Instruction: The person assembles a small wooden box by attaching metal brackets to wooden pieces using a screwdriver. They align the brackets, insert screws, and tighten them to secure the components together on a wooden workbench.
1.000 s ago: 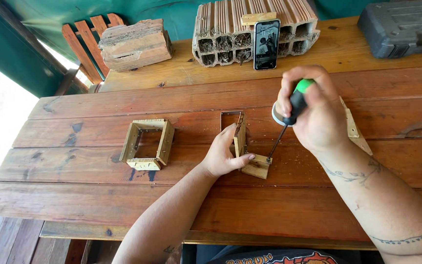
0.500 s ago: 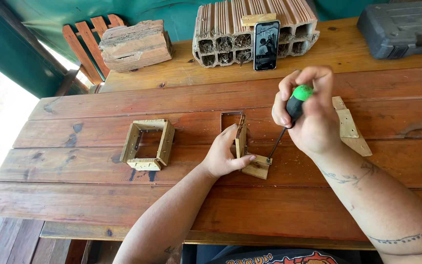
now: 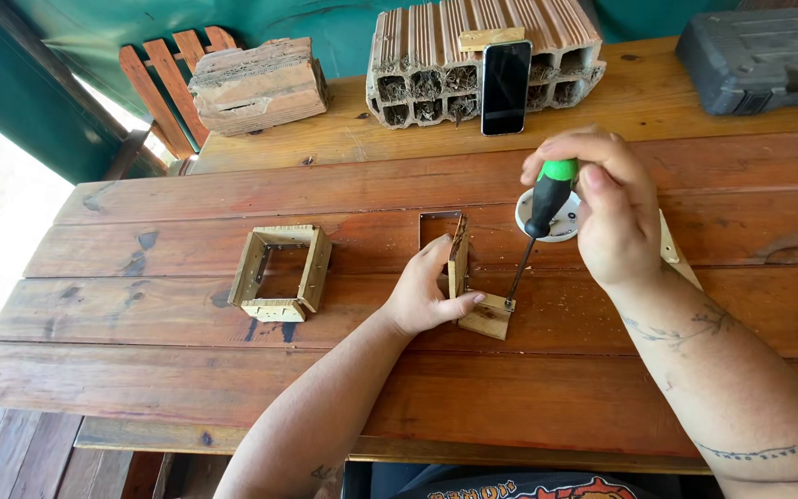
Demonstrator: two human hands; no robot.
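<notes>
The right hand point(image 3: 607, 208) is closed round the green-and-black handle of a screwdriver point(image 3: 538, 222), its slim steel shaft slanting down to a small flat wooden block point(image 3: 489, 317). The left hand point(image 3: 425, 298) has its grip pinched on a thin upright wooden strip point(image 3: 457, 261) — fingers on one face, thumb lying on the block at its foot. Both pieces sit near the middle of the worktop point(image 3: 140, 314), rough reddish planks with dark stains. Behind the screwdriver lies a round white dish point(image 3: 561, 222). To the left, well apart, stands a finished square wooden frame point(image 3: 281, 272). Farther back — a ribbed hollow clay brick point(image 3: 417, 65) with a dark phone point(image 3: 506, 88) leaning on it.
</notes>
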